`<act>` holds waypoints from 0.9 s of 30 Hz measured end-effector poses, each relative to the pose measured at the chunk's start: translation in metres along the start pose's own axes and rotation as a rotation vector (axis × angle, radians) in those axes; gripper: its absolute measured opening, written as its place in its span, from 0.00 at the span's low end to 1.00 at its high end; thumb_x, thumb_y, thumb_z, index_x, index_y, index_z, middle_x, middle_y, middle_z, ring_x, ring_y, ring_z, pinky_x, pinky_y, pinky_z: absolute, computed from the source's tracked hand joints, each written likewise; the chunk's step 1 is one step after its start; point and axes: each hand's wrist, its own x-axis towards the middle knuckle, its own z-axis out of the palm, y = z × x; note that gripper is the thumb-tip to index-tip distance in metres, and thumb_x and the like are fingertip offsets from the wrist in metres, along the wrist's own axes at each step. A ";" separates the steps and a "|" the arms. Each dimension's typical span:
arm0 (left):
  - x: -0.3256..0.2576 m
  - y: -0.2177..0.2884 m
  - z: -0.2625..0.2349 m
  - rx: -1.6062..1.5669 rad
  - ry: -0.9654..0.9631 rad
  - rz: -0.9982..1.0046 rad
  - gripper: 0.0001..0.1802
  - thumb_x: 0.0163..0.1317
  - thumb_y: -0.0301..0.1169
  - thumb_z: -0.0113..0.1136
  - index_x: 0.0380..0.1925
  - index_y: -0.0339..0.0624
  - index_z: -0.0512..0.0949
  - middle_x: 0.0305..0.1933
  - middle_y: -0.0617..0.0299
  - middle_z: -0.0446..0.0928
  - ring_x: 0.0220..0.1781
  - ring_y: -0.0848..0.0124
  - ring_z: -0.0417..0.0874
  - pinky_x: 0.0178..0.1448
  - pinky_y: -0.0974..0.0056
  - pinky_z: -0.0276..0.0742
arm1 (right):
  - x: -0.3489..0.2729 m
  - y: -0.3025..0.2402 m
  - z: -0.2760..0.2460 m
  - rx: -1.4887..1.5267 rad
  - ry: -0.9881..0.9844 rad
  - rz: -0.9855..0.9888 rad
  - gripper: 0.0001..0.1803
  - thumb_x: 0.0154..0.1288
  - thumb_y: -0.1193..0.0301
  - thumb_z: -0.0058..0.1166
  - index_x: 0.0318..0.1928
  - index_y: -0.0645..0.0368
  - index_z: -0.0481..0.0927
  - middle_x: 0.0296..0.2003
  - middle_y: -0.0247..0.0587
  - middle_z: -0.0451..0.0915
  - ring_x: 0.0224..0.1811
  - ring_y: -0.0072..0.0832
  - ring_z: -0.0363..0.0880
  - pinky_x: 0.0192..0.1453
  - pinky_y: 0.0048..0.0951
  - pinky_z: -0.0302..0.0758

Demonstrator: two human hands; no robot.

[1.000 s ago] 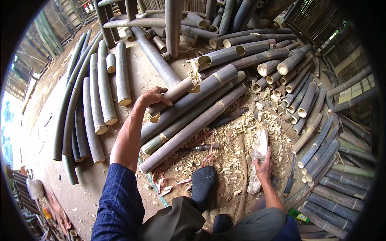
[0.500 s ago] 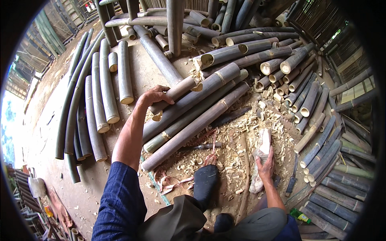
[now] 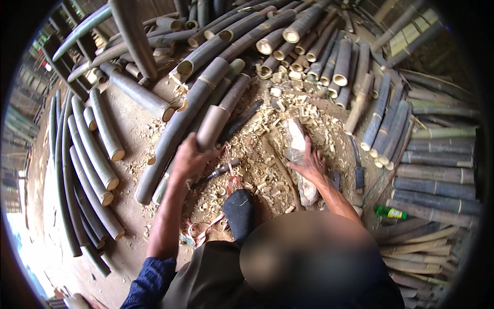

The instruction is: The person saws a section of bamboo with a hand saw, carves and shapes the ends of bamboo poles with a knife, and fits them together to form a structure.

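My left hand is closed round a short bamboo tube, held slanting over the lower right pole of a small group. A thick dark bamboo pole lies at the left of that group, and another pole runs partly hidden behind the tube. Over a rough wooden block with a pale, cut upper end, my right hand has its thumb on one side and fingers on the other. A dark-handled tool lies among the shavings between my hands.
Wood chips cover the ground. A dark-handled knife lies right of the block. Long bamboo poles lie at left, cut lengths at upper right, stacked pieces at far right. A green bottle lies near them. A blurred patch hides the lower middle.
My view has turned to the right. My left hand has carried the short bamboo tube rightward across the grouped poles. My right hand stays at the wooden block.
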 end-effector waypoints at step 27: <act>-0.052 -0.047 0.146 0.269 -0.374 0.391 0.31 0.45 0.38 0.82 0.50 0.35 0.86 0.50 0.47 0.87 0.55 0.55 0.87 0.60 0.56 0.81 | -0.333 0.189 0.113 -0.072 0.708 0.242 0.21 0.66 0.55 0.59 0.51 0.58 0.79 0.43 0.56 0.83 0.53 0.53 0.82 0.60 0.55 0.76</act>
